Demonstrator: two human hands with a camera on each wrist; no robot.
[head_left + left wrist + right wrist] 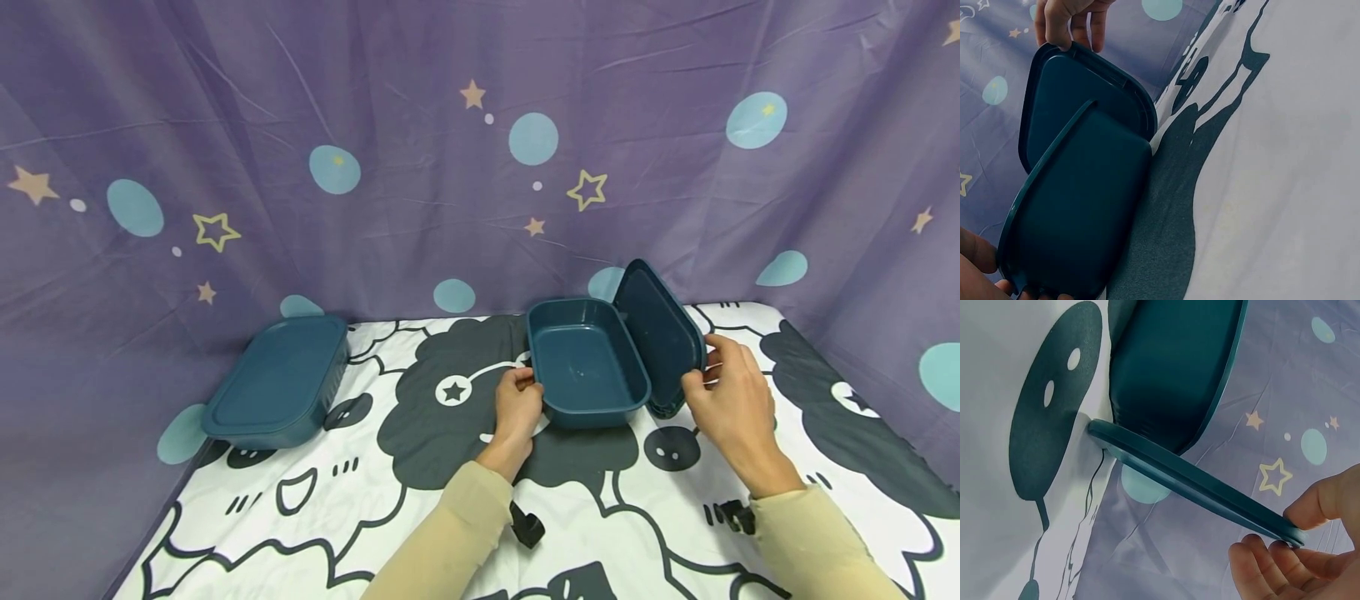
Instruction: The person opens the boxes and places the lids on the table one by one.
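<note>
A dark teal plastic food container (588, 367) sits uncovered on the cloth, with nothing seen inside it. At its left side my left hand (517, 412) grips the rim and wall; in the left wrist view the fingertips curl at the container's end (1066, 219). The matching lid (658, 333) stands tilted on edge just right of the container. My right hand (731, 400) pinches the lid's upper right edge. In the right wrist view the thumb lies on one face of the lid (1197, 478) and fingers on the other.
Another teal container with its lid on (281, 379) stands at the left end of the table. A white cloth with dark cartoon prints (405, 533) covers the table. Behind and along the sides hangs a purple curtain (420, 225) with stars and dots.
</note>
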